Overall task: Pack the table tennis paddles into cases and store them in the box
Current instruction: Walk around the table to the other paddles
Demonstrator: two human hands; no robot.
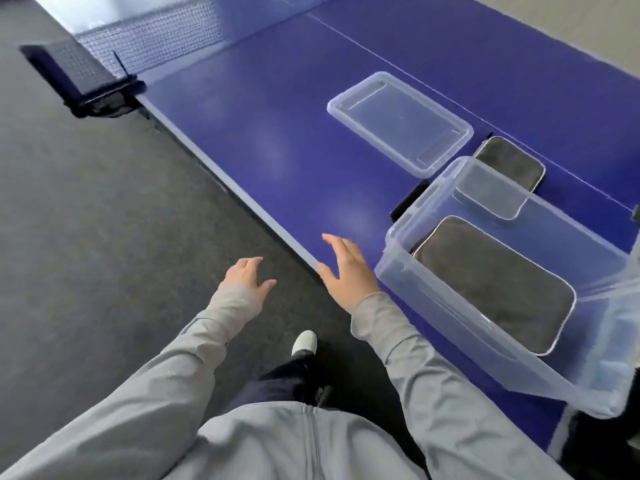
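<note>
Fingers (332, 242) of right hand (344, 271) spread, holding nothing, over counter (259, 150) edge; left hand (247, 277) loose and empty above the floor. One case (495, 284) lies inside box (433, 292); another case (509, 161) sits beyond it, beside lid (400, 123). Likely step: storing cases. Next probably calls for reaching past the box.

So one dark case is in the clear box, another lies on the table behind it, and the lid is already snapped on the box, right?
Not quite. The lid is off: the head view shows it lying flat on the blue table, apart from the clear box. The rest holds: one dark case is in the box and another lies behind it.
</note>
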